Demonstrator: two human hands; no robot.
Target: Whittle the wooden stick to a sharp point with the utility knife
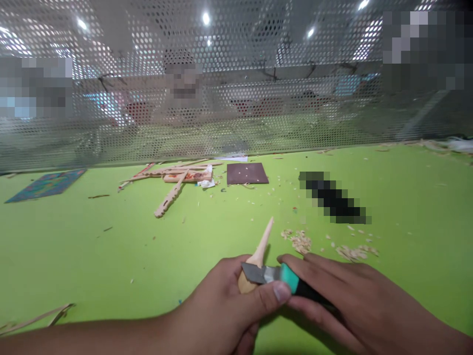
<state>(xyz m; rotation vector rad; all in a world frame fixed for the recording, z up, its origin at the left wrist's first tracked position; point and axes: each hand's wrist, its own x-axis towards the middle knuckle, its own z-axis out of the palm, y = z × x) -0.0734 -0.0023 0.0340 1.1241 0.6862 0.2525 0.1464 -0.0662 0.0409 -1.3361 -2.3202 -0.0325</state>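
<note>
Near the bottom centre, my left hand (234, 301) is closed around a pale wooden piece (263, 244) whose thin tapered end points up and away. My right hand (343, 291) grips a knife (290, 277) with a green and black handle. The knife's flat grey blade lies across the thick lower part of the wood. My left thumb rests against the knife near the green collar. The lower end of the wood is hidden in my left palm.
Carved wooden sticks (172, 195) lie at the back left beside a dark brown square (247, 173). A patterned mat (46, 185) is far left. Wood shavings (301, 241) lie beyond my right hand, below a pixelated black object (332, 197). A perforated metal screen (236, 113) borders the green table (111, 266).
</note>
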